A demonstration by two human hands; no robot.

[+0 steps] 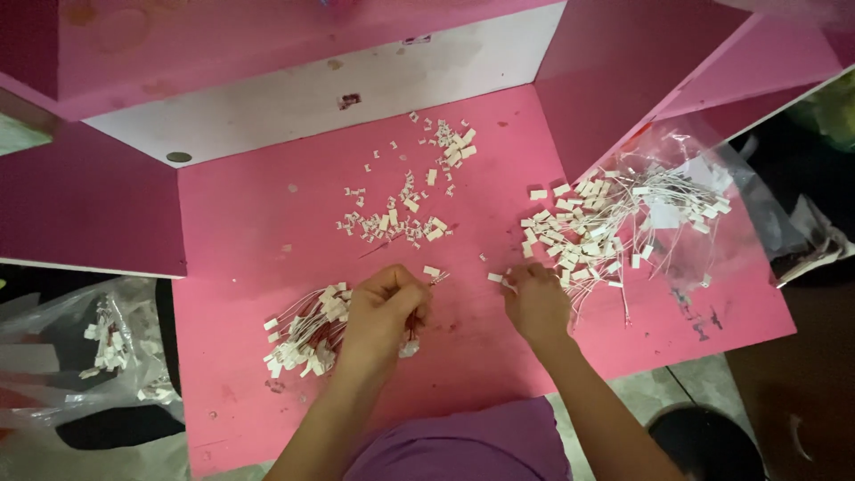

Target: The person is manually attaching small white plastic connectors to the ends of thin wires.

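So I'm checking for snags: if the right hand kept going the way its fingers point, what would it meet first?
The right hand points up and slightly left; first comes the small white connector at its fingertips, then bare pink tabletop. Depth is unclear.

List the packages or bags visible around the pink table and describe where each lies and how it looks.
Clear plastic bag: right end of the pink table, crumpled, under a heap of white wired tags.
Clear plastic bag: off the left edge, holding white tags.
No signs or screens.
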